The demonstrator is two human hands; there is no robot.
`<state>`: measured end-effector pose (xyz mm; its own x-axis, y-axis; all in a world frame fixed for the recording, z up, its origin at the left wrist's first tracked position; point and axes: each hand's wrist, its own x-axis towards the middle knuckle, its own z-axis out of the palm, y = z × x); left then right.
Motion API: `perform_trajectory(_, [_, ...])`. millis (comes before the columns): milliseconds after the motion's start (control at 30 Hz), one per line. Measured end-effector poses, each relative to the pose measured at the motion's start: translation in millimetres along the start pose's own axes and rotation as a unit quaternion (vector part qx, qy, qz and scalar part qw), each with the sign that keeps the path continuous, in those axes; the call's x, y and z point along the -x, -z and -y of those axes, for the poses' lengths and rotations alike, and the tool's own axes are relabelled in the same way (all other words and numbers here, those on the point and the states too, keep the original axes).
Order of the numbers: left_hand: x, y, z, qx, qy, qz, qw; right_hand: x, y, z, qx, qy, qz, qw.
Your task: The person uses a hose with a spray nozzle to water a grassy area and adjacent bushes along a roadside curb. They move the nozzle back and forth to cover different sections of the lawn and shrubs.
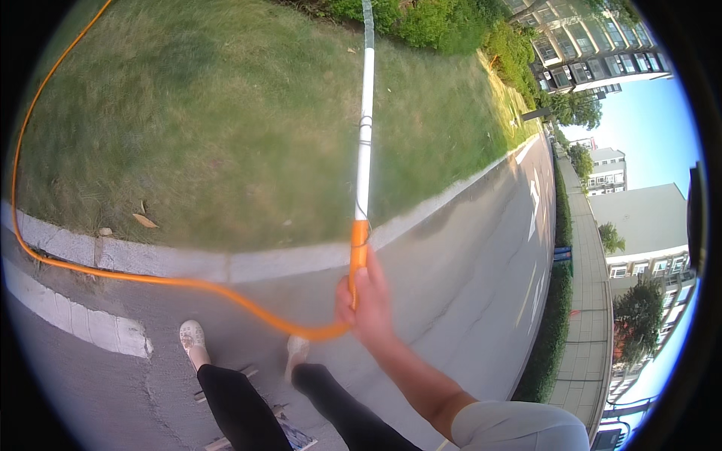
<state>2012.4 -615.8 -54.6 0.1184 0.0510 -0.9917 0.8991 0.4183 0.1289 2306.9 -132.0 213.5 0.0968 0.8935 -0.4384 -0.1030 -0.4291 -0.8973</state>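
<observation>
My right hand [366,304] grips the orange lower end of a garden hose [231,296] where it joins a white pipe [365,135]. Thin wire is wound loosely around the pipe. From the pipe's far end a pale stream of water [368,22] seems to run on towards the bushes. Below my hand the orange hose curves left, crosses the kerb and runs up over the lawn's left side. My left hand is out of view. Before me lies a grass lawn [242,124].
A stone kerb [271,264] edges the lawn. Green bushes [428,25] stand beyond it. An asphalt road [468,287] with painted arrows runs along the right, beside a hedge [544,361]. Something flat, partly hidden, lies near my legs [242,411].
</observation>
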Motion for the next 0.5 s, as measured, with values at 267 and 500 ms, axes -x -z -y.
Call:
perform_trajectory(267, [61, 220, -54, 0.088, 0.077, -0.290, 0.950, 10, 29, -39, -0.059, -0.035, -0.017, 0.997])
perform_trajectory(500, [118, 355, -260, 0.278, -0.352, -0.398, 0.800, -23, 71, -112, -0.111, 0.004, -0.078, 0.991])
